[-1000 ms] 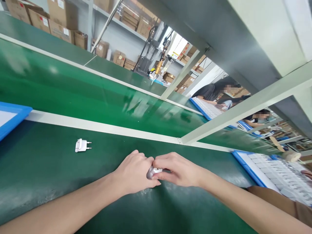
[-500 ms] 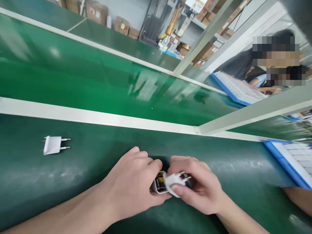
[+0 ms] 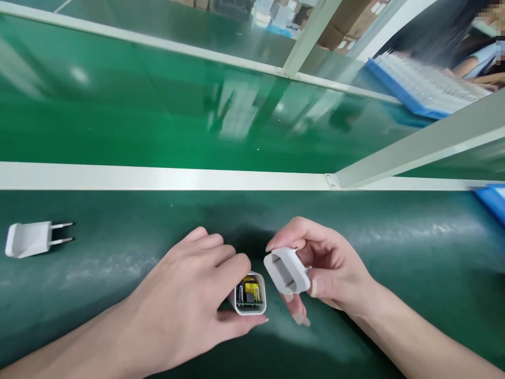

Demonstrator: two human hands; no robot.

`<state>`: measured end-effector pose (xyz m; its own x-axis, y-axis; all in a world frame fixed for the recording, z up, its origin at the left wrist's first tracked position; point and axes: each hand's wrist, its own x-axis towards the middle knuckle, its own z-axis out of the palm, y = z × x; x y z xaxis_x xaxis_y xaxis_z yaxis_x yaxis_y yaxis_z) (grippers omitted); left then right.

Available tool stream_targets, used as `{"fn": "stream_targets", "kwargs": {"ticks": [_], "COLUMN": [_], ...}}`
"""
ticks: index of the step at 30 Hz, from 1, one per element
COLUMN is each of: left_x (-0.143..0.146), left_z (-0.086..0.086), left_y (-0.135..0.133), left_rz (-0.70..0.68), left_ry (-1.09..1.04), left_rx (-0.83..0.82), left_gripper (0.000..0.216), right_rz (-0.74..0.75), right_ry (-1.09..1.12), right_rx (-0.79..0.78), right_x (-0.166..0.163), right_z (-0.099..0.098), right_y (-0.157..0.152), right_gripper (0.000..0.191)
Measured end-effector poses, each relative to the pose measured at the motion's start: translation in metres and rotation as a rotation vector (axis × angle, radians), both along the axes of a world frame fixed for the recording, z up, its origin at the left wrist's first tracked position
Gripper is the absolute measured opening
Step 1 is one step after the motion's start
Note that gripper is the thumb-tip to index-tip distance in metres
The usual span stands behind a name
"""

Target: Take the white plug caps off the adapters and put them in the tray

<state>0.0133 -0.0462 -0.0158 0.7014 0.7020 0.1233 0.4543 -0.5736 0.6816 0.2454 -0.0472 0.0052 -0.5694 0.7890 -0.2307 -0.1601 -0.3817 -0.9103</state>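
My left hand (image 3: 189, 300) is closed around a white charger body (image 3: 249, 295) whose open end shows a yellow part and a small circuit board. Just to its right, my right hand (image 3: 327, 268) pinches a white plug cap (image 3: 286, 271), with the cap's hollow side turned toward the body. The two pieces are a little apart. Both hands hover low over the dark green bench top (image 3: 394, 252). Another white plug cap with two metal pins (image 3: 29, 238) lies alone on the bench at the far left.
A white rail (image 3: 158, 179) separates the bench from a glossy green conveyor belt (image 3: 138, 105). Grey frame struts (image 3: 418, 147) cross at the right. Blue trays of white parts (image 3: 418, 87) lie at top right by another person's arm; a blue tray corner (image 3: 493, 200) shows at right.
The view has tilted down and closer. My right hand has pulled the plug cap off the charger body and drawn it to the right, exposing the board inside.
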Motion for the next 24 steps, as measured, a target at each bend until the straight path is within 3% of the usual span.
{"fn": "stream_targets", "kwargs": {"ticks": [3, 7, 10, 16, 24], "left_x": [0.0, -0.001, -0.001, 0.002, 0.003], "left_z": [0.001, 0.001, 0.0, -0.002, -0.004], "left_y": [0.0, 0.001, 0.0, 0.0, 0.0], "left_rz": [-0.008, -0.017, -0.009, 0.005, 0.036], "left_ry": [-0.002, -0.009, -0.012, -0.058, -0.098], "left_rx": [0.013, -0.011, -0.032, -0.001, 0.012], "left_gripper": [0.034, 0.035, 0.036, 0.032, 0.033], "right_rz": [-0.01, 0.045, 0.058, 0.007, 0.207], "right_ry": [-0.149, -0.468, -0.609, -0.64, -0.829], "right_rx": [0.202, 0.876, 1.159, 1.173, 1.206], "right_x": [-0.002, -0.011, -0.018, -0.022, -0.025], "right_z": [-0.001, 0.0, 0.001, 0.01, 0.025], "right_y": [-0.005, -0.009, -0.011, -0.017, -0.016], "right_gripper": [0.038, 0.03, 0.014, 0.011, 0.004]}}
